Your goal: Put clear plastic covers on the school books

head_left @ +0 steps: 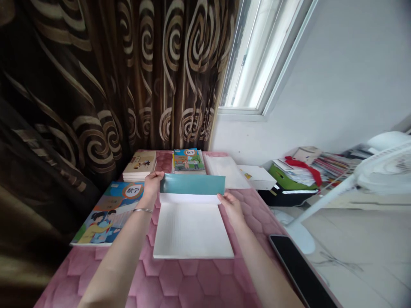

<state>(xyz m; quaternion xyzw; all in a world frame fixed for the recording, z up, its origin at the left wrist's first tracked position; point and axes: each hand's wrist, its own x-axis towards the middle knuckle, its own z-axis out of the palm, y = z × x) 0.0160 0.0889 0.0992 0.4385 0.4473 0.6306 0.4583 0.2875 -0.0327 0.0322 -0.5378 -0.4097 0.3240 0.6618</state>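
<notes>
A notebook (194,231) lies open on the pink padded cover, its pale, faintly lined page facing up. Its teal cover (192,184) stands raised along the far side, with a white strip below it. My left hand (153,185), with a bangle at the wrist, pinches the teal cover's left edge. At the right end, my right hand (231,204) grips the cover's lower corner between thumb and fingers. A large blue and tan textbook (112,214) lies to the left, partly behind my left forearm.
Behind are a stack of tan notebooks (138,167), another textbook (189,161) and white sheets (226,171). A black phone-like slab (298,267) rests at the right edge. Beyond it stands a white fan (321,201), near a box of papers (290,175). A patterned curtain (173,77) hangs behind.
</notes>
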